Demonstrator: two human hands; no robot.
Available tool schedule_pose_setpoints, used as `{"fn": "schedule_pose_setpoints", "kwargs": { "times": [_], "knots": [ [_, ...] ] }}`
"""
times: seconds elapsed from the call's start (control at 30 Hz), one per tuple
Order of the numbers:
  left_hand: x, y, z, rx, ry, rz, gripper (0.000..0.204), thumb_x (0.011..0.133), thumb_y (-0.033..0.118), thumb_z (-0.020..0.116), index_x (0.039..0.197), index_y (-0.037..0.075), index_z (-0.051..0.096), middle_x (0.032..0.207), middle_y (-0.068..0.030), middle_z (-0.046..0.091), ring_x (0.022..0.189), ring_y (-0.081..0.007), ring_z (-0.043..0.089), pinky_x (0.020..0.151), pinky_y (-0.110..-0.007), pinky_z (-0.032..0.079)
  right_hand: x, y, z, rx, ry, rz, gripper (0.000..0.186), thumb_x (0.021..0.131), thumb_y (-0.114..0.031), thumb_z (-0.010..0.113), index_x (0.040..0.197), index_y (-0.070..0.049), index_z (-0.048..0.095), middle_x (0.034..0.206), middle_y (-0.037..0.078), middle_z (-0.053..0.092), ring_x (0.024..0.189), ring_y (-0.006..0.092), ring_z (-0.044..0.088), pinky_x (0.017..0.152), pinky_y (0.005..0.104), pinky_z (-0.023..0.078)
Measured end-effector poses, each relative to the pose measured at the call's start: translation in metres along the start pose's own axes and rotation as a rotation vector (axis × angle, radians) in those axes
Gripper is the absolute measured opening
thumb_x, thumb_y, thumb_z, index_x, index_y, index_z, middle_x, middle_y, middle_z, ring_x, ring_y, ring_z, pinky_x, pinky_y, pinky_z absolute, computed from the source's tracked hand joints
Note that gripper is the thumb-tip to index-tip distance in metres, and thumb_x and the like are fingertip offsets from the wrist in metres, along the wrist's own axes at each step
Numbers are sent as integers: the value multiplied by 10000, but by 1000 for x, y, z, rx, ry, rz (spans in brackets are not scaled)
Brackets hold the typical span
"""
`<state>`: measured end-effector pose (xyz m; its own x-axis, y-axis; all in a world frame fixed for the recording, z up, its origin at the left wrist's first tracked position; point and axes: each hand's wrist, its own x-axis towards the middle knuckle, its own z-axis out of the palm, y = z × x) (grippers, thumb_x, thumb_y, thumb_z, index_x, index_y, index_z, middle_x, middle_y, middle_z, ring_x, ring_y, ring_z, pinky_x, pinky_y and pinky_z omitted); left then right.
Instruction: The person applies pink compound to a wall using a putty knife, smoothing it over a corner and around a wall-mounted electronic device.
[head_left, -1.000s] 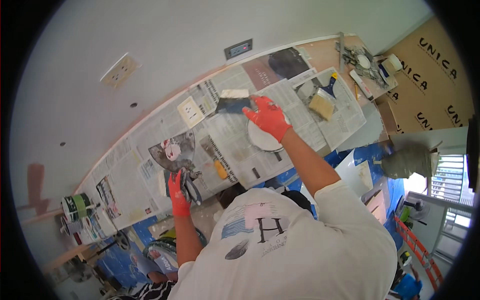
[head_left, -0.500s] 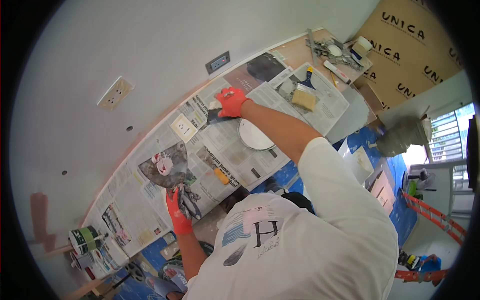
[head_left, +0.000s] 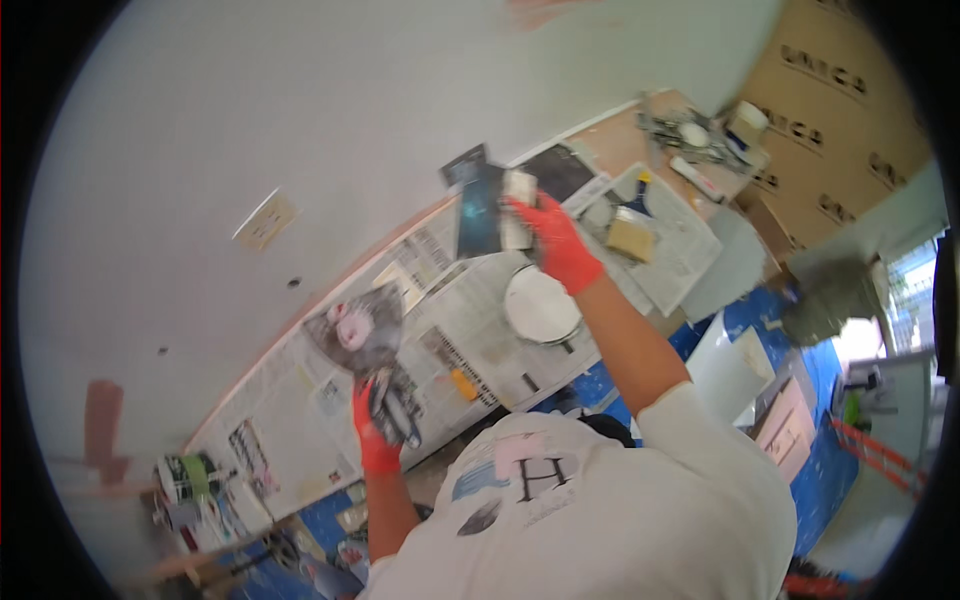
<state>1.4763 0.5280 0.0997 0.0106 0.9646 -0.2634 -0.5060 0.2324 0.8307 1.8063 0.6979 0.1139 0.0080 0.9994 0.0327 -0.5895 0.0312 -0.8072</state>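
Observation:
In its red glove, my left hand [head_left: 380, 435] is closed around the grimy handle of a broad trowel. Pinkish-white putty [head_left: 352, 328] sits on that trowel's grey, smeared blade [head_left: 385, 330], over the newspaper-lined counter. My right hand [head_left: 562, 245], gloved in red too, grips a flat plastering trowel [head_left: 480, 212] by its pale handle. Its dark rectangular blade is raised near the wall, in front of a grey wall socket [head_left: 464, 165]. Below my right hand lies a round white lid or plate [head_left: 541, 305]. Motion blurs the picture.
Newspaper [head_left: 470, 330] covers the long counter. To the right lie a wide paintbrush [head_left: 632, 232], a white tube [head_left: 697, 180] and a heap of tools [head_left: 690, 130]. A yellow piece [head_left: 462, 384] rests near the front edge. Tubs [head_left: 190, 478] stand at the left end.
My right hand has lifted the plastering trowel off the newspaper, its blade now showing upright near the wall. My left hand keeps its trowel with putty. The whole view has shifted.

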Motion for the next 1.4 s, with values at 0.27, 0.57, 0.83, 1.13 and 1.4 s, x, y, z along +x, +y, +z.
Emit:
{"fn": "schedule_pose_setpoints", "kwargs": {
  "times": [0.27, 0.57, 0.83, 1.13, 1.4],
  "knots": [
    [57, -23, 14, 285, -22, 113, 317, 960, 233, 548, 1201, 35, 491, 998, -98, 574, 808, -196, 585, 673, -322, 483, -80, 9, 42, -413, 94, -246, 320, 869, -58, 703, 1166, -42, 585, 1017, 56, 615, 959, 126, 626, 765, 259, 548],
    [41, 3, 60, 684, -244, 164, 240, 988, 199, 518, 1190, 69, 506, 892, -73, 601, 636, -152, 578, 525, -296, 485, -73, 12, 62, -171, 282, -68, 352, 852, -116, 755, 1137, -6, 579, 967, 37, 636, 854, 100, 595, 744, 267, 502],
    [7, 31, 109, 970, -444, -2, 462, 943, 189, 576, 1329, -45, 475, 927, -274, 615, 864, -366, 595, 752, -426, 462, -85, 12, 71, -177, 279, -160, 368, 852, -121, 756, 1147, -7, 566, 966, 36, 645, 841, 93, 588, 735, 267, 497],
    [15, -27, 20, 1207, -775, 302, 500, 955, 291, 545, 1367, 11, 504, 1202, -234, 619, 1122, -380, 586, 972, -429, 456, -116, -107, 29, -1033, -48, -726, 388, 767, 3, 687, 1148, -70, 672, 1014, 139, 669, 954, 315, 648, 872, 400, 510],
    [-14, -17, 117, 630, -554, 43, 318, 932, 252, 620, 1129, 4, 615, 932, -158, 660, 751, -248, 655, 630, -353, 526, -157, -197, -16, -1222, -1126, -885, 547, 789, -227, 687, 1320, -296, 577, 1467, 148, 411, 1272, 413, 477, 1015, 486, 456]
  ]
}}
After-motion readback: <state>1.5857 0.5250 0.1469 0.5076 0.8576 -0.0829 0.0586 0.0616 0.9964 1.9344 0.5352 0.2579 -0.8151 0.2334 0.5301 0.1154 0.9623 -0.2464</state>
